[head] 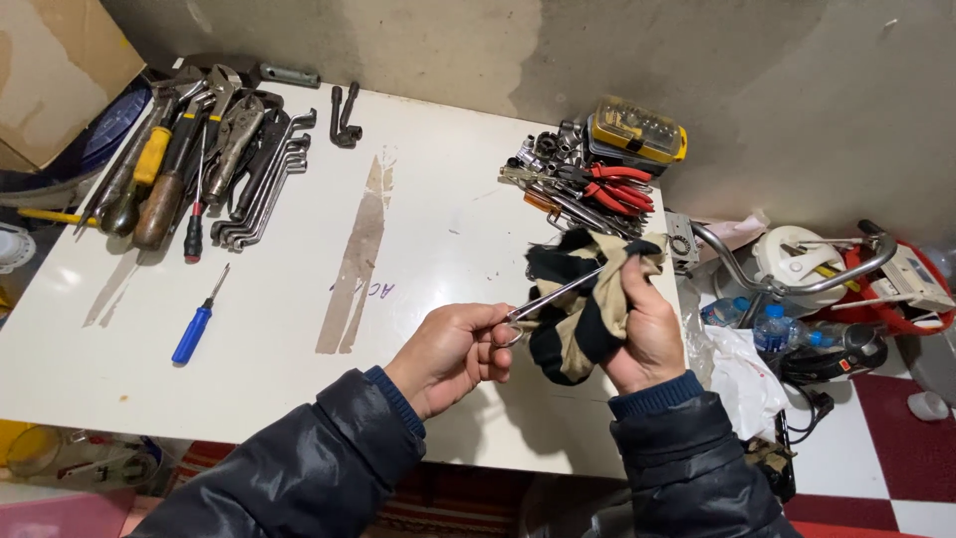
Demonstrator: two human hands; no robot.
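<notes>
My left hand (450,354) grips the ring handles of a thin metal tool (551,295), scissors or forceps, whose shaft points up and right. My right hand (649,334) is closed on a black and beige cloth (583,304) that wraps around the tool's far end. Both hands hover over the near right part of a white table (299,329).
Wrenches, pliers and screwdrivers (199,149) lie piled at the table's far left. A blue screwdriver (197,324) lies alone near the left. Red-handled pliers (612,189), sockets and a yellow bit case (637,130) crowd the far right. Water bottles (772,324), handlebars and clutter stand right of the table.
</notes>
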